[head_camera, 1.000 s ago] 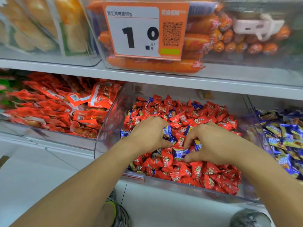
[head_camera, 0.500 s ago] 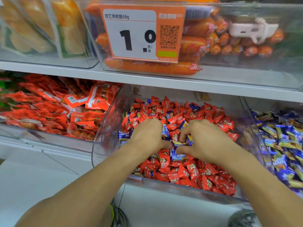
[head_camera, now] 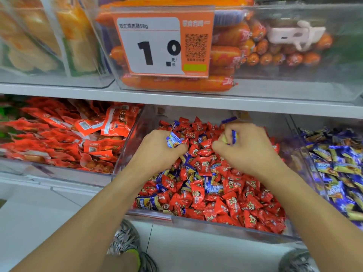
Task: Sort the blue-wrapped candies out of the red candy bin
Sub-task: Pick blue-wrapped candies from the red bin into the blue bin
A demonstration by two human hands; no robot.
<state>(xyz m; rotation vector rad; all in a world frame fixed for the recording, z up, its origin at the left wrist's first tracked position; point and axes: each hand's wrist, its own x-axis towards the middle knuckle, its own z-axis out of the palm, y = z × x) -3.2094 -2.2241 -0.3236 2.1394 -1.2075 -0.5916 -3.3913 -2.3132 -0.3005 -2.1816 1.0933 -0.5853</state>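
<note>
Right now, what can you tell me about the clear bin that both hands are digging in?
The clear bin looks like see-through plastic, open at the top, sitting on the lower shelf between a bin of red packets and one of blue candies. It holds a heap of red-wrapped candies with blue-wrapped ones mixed in. The left hand and right hand reach into it, each gripping blue candies.

Price tag, 12 o'clock, on the clear upper bin: "58g" after Chinese characters, large "1.0", a QR code at its right.
Blue-wrapped candies, 6 o'clock: white Chinese characters, too blurred to read.
Red candies: print unreadable.
</note>
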